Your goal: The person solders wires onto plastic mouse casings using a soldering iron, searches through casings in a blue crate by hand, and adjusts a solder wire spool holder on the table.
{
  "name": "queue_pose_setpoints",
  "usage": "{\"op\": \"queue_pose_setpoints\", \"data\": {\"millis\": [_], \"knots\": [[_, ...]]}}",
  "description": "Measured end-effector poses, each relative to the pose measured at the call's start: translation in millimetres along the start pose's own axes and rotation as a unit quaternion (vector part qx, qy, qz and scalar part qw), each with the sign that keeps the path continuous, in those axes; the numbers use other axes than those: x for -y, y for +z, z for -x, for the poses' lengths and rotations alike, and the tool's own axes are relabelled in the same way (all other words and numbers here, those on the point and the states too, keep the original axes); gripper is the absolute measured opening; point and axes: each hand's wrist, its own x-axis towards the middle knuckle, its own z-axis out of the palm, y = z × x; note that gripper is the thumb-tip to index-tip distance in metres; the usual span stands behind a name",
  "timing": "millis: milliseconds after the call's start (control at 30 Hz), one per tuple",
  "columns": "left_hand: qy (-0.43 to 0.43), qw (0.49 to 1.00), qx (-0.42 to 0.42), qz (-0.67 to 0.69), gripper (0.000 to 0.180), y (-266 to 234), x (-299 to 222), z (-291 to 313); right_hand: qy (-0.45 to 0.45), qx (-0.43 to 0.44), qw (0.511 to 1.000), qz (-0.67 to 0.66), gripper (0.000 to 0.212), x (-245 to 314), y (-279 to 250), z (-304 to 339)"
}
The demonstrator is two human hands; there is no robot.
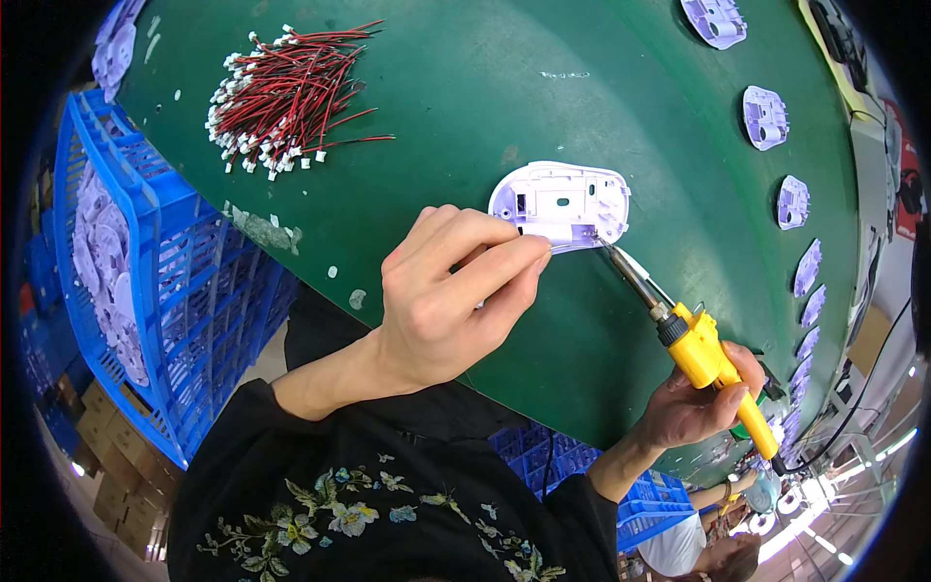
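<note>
Soldering at the near edge of a pale lilac plastic shell (561, 204), lying open side up on the green work surface (465, 87), close to its front rim. Left hand (446, 301) reaching in from below, thumb and forefinger pressed together in a pinch at the shell's lower left edge (whatever sits between the fingertips too small to make out, possibly a thin wire). Right hand (700, 403) closed around the yellow handle of a soldering iron (693, 344), metal tip touching the shell's lower right corner. Judged light, rigid and thin-walled, likely to slide on the smooth surface unless steadied, and prone to melting or marking where the hot tip rests; best held by its outer rim, well clear of the tip. Noted elsewhere: 1 bundle of red wires with white connectors (286, 97) lying far left on the surface, well apart from the shell; a row of similar lilac shells (793, 202) along the right side; a blue plastic crate (145, 281) holding more such parts beside the bench at left.
</note>
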Motion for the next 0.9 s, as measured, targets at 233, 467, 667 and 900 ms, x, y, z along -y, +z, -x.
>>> {"op": "queue_pose_setpoints", "data": {"millis": [233, 467, 667, 900], "knots": [[0.004, 1.000, -0.026, 0.008, 0.023, 5.9, 1.9, 0.0, -0.008, -0.014, 1.000, 0.013, 0.039, 0.4, 5.5, -1.5], [-0.001, 1.000, 0.004, -0.009, 0.021, 2.4, 0.2, -3.1, 0.055, -0.016, 0.998, 0.003, 0.045, 7.8, 5.0, 0.8], [-0.003, 1.000, -0.001, -0.009, 0.021, 1.7, 1.9, -5.0, 0.058, -0.003, 0.998, 0.010, 0.046, 7.1, 3.9, -0.3], [-0.008, 1.000, -0.001, -0.012, 0.020, 4.2, 1.0, -5.3, 0.063, -0.010, 0.998, 0.014, 0.047, 7.3, 4.9, 0.4]]}}
